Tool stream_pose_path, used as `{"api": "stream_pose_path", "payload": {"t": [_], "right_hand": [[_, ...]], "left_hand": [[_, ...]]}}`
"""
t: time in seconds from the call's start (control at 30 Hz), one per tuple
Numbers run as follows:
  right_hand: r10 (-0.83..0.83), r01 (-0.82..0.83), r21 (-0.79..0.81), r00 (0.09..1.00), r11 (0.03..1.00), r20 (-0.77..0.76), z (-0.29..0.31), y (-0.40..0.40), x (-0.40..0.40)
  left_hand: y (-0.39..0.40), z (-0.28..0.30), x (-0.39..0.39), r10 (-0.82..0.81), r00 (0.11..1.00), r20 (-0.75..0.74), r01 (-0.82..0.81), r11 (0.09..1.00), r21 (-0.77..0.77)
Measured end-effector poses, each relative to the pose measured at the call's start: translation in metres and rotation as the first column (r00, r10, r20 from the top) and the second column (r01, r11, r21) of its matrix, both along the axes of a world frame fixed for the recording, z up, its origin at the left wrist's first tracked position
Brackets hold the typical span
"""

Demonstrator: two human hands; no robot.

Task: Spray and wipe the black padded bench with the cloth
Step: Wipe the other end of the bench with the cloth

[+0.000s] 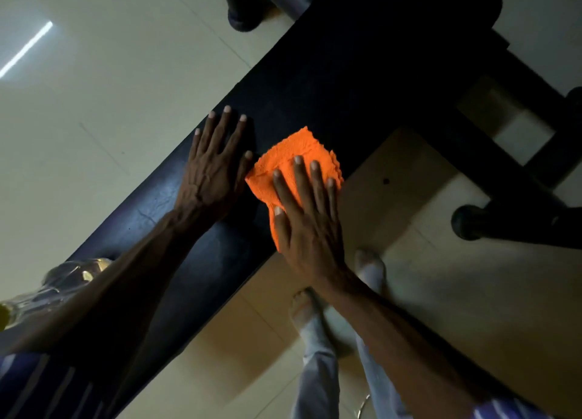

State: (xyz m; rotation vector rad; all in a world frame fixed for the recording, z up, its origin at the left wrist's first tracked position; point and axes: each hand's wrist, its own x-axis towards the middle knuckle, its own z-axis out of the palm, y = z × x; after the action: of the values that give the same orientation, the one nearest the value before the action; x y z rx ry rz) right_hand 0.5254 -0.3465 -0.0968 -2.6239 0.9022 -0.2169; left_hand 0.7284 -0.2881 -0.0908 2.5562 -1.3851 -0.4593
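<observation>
Your right hand point(307, 226) lies flat on the orange cloth point(291, 163), fingers straight and slightly spread, pressing it down onto the black padded bench point(330, 81). The cloth is folded into a rough square and sits near the bench's right edge, with one corner just reaching that edge; your palm hangs partly past the edge, over the floor. Your left hand point(214, 163) rests palm down on the bare padding just beside the cloth, fingers straight and fanned, holding nothing; its thumb nearly touches the cloth's left corner. The bench runs diagonally from lower left to upper right, its surface dark with a faint sheen near your left wrist. At the lower left, partly hidden behind your left forearm, a clear bottle point(63, 280) lies by the bench's edge; whether it rests on the padding you cannot tell. Beneath your right arm, your two feet in pale socks point(370, 269) stand on the tiled floor point(110, 88). The bench's dark frame point(516, 179) with rounded end caps extends to the right.
</observation>
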Motion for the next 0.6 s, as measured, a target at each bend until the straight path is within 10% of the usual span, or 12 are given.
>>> {"api": "stream_pose_path", "payload": {"t": [0.13, 0.33, 0.6], "right_hand": [[0.134, -0.138, -0.112, 0.990, 0.984, -0.047, -0.007, -0.084, 0.003], [-0.312, 0.312, -0.089, 0.950, 0.946, 0.011, -0.004, -0.109, 0.048], [0.244, -0.244, 0.010, 0.970, 0.970, 0.003, -0.012, 0.026, -0.017]], "left_hand": [[0.011, -0.001, 0.001, 0.021, 1.000, 0.019, -0.021, 1.000, 0.000], [0.033, -0.009, -0.002, 0.082, 0.996, 0.025, -0.081, 0.996, -0.022], [0.066, 0.001, -0.003, 0.064, 0.997, 0.049, -0.067, 0.997, 0.048]]}}
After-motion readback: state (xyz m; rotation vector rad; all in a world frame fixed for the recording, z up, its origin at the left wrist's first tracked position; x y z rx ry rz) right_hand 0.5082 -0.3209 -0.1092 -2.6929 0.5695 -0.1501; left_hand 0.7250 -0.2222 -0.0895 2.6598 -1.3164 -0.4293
